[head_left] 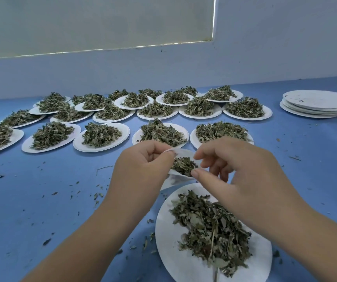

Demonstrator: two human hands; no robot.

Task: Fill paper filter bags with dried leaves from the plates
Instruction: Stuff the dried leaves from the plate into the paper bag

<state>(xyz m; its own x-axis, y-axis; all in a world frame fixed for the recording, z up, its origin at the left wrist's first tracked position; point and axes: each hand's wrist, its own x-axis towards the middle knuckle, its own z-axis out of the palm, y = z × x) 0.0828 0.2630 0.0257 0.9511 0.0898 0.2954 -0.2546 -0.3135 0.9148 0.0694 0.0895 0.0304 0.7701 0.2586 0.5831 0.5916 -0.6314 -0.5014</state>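
Observation:
My left hand (143,165) grips a white paper filter bag (182,154) by its left side and holds its mouth open above the table. Dried leaves (184,165) fill the bag's opening. My right hand (230,165) is at the bag's right edge, its thumb and fingertips pinching at the leaves and the bag's rim. Directly below my hands lies a white paper plate (169,241) with a loose heap of dried leaves (210,224) on it.
Several white plates heaped with dried leaves (102,135) fill the blue table (41,200) from the left to the middle back. A stack of bare white plates (316,104) stands at the far right. Leaf crumbs lie scattered over the table. A pale wall runs behind.

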